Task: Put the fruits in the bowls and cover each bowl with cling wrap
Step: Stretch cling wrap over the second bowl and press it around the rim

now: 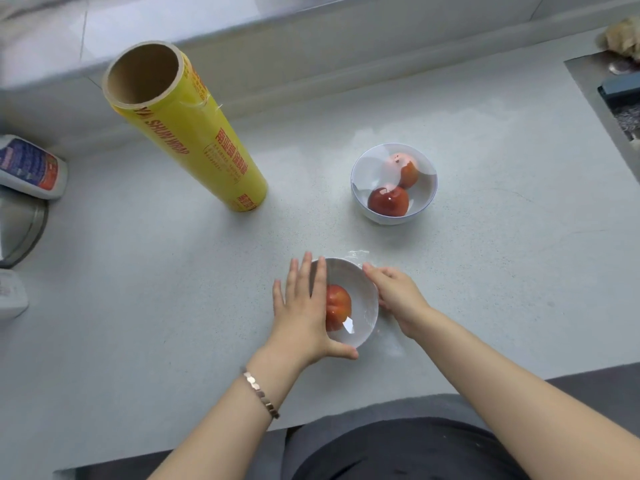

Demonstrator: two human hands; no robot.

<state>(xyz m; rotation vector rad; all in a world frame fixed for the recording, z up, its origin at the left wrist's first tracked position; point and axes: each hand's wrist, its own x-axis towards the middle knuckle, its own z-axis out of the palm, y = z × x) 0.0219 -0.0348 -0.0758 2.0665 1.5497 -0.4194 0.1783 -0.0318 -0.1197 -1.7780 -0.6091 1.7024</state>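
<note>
Near bowl (360, 299): lower centre of the frame, on the desk (173, 289), one red fruit (337, 308) inside, cling wrap (358, 256) over it.
Left hand (301, 306): fingers spread flat over the rim.
Right hand (398, 294): fingers together, pressing wrap down the side.
Risk: loose film at the right may lift or tear, or the bowl may slide.

Glossy film, matt stone

By the left hand (301, 306), clear glossy cling film (360, 306) covers a smooth white ceramic bowl (367, 292); pale speckled matt bench (173, 289).

Your left hand (300, 308) and right hand (394, 296) press cling wrap (360, 254) around the near bowl (363, 303) holding 1 fruit (338, 306).
</note>
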